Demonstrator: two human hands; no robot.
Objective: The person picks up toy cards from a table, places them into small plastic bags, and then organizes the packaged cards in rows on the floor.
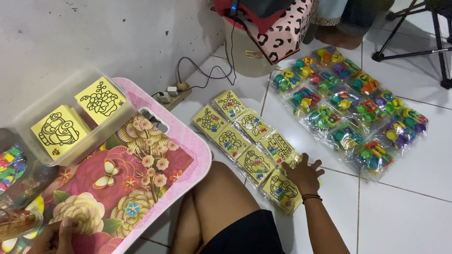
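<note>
My right hand lies palm down on the tiled floor, fingers spread, pressing on the near end of a double row of yellow drawing cards in clear sleeves. A dark band circles that wrist. My left hand rests at the bottom left on the pink flowered lap table, fingers curled; what it holds, if anything, I cannot tell. A clear plastic box on the table holds two stacks of yellow cards with black line drawings.
Several clear packets of coloured plastic toys lie in rows on the floor beyond the cards. A clear tub of small coloured pieces sits at the table's left. A power strip with cables lies by the wall, a bucket behind, chair legs top right.
</note>
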